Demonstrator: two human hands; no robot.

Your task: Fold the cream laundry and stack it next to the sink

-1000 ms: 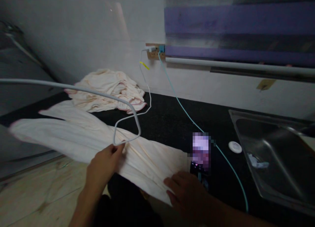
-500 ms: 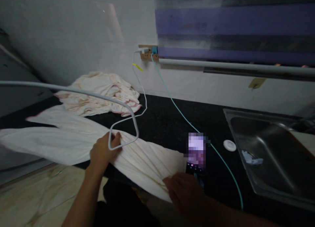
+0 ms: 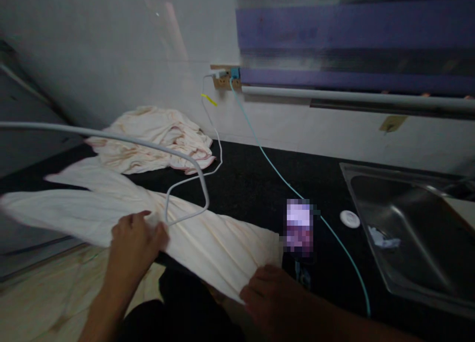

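**Both hands on the pale cloth**

We press our left hand [image 3: 135,235] flat, fingers spread, on the long white cloth [image 3: 208,240] that lies across the dark counter [image 3: 256,183] and hangs over its front edge. Our right hand [image 3: 272,297] pinches the cloth's near corner. A white cable [image 3: 185,159] loops just beside the left hand. No writing is readable anywhere.

The light was dim. A black countertop [image 3: 256,183] ran along a pale wall [image 3: 111,50], with a steel sink [image 3: 408,233] set in at the right. Above it hung a purple striped blind [image 3: 352,35]. A wall socket [image 3: 224,77] sat beside it. Pale flooring [image 3: 37,302] showed lower left.
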